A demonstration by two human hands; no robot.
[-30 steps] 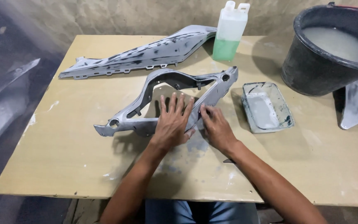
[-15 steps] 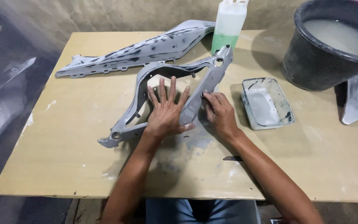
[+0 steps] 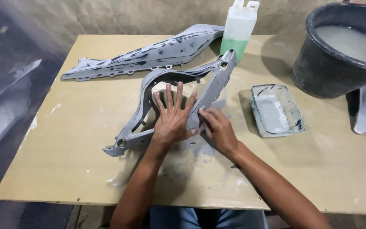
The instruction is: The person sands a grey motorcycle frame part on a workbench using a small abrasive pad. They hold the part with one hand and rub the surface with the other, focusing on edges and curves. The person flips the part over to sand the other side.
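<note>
Turning more upright under the flat open left hand (image 3: 172, 121), the grey plastic frame-shaped panel (image 3: 217, 85) is being pinched by the right hand (image 3: 218, 129) and may be slipping on the wet table (image 3: 81, 140).

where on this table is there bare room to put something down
The widest bare patch is the table's near left, between the grey frame panel and the front edge. Another lies front right, below the small tray and beside the right hand. The back is crowded: long grey panel, bottle, black bucket. The left hand presses the frame at the centre.
</note>
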